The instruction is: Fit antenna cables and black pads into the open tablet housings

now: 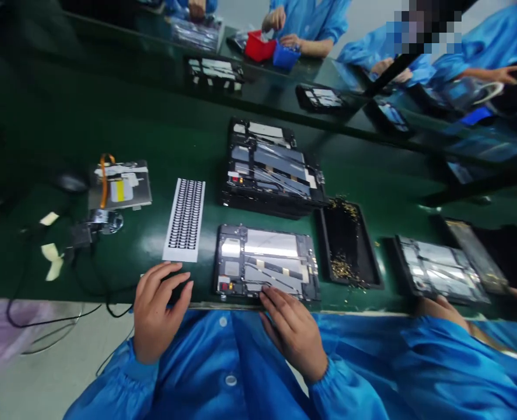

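An opened tablet (273,242) lies flat at the bench's front edge, its inner boards and silver battery panels facing up. My right hand (293,332) rests its fingertips on the tablet's near edge, fingers stretched out and gripping nothing. To the left, my left hand (159,303) is held over the bench edge with its fingers apart and nothing in it. Just beyond that hand lies a white sheet (167,248) carrying rows of small black stickers. Behind the tablet stands a stack of similar opened tablets (271,201).
A black tray (350,233) with tiny gold-coloured screws sits right of the tablet. At left are a metal plate with an orange ribbon cable (142,189), a tape roll (105,221) and loose cables. A co-worker's hand (444,312) is by another tablet (442,268) on the right.
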Demonstrator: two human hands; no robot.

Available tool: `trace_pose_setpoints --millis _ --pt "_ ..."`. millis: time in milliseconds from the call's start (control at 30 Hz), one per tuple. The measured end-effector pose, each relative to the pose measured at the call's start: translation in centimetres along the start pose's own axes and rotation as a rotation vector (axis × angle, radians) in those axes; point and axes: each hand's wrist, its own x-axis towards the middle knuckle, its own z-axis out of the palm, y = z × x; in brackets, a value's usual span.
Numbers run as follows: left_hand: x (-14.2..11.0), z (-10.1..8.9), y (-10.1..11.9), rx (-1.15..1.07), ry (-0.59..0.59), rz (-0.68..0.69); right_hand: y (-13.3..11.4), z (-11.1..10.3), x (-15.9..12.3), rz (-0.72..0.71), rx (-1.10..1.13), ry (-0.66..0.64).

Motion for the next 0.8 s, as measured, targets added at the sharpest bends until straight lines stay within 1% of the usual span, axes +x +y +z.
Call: trace_pose_setpoints --millis 67,133,200,267,333,400,433,500,567,600,633,700,800 --pt "-0.3 -0.8 -1.0 0.008 0.020 -0.038 -0.4 0.6 -0.4 0.006 -0.048 -0.003" --pt "-0.7 -1.1 -1.6 0.004 0.028 -0.059 -0.7 1.0 -0.9 0.011 -0.090 0.013" --pt "-0.9 -1.2 -2.0 0.004 0.035 -0.073 -0.9 0.7 -1.0 0.010 -0.105 0.019" --pt "-0.7 -1.0 -2.4 0.016 0.029 -0.076 -1.3 0.0 -0.2 0.026 -0.090 0.009" --pt "0.0 -0.6 -2.9 0.042 -0.006 -0.067 -1.9 -0.8 2.0 0.098 -0.040 0.023" --pt "0.9 0.1 -3.6 0.077 -0.057 -0.055 -2.8 -0.8 5.7 0.163 0.073 0.033" --pt "1.4 0.5 -3.9 0.093 -0.085 -0.051 -3.4 -0.4 7.8 0.168 0.140 0.024" --pt "2.3 1.2 -4.4 0.118 -0.143 -0.047 -4.4 1.3 12.1 0.096 0.228 -0.060" --pt "2.9 1.6 -4.7 0.140 -0.199 -0.051 -5.0 3.4 15.7 0.043 0.171 -0.142" --pt "3.1 1.7 -4.8 0.154 -0.218 -0.053 -5.1 4.5 17.0 0.033 0.113 -0.176" --pt "3.2 1.7 -4.8 0.169 -0.229 -0.055 -5.2 5.4 18.0 0.032 0.052 -0.206" --pt "3.3 1.7 -4.8 0.193 -0.237 -0.054 -5.2 6.5 18.9 0.024 -0.052 -0.248" --pt "3.4 1.5 -4.6 0.219 -0.248 -0.042 -5.4 6.6 18.6 -0.045 -0.137 -0.279"
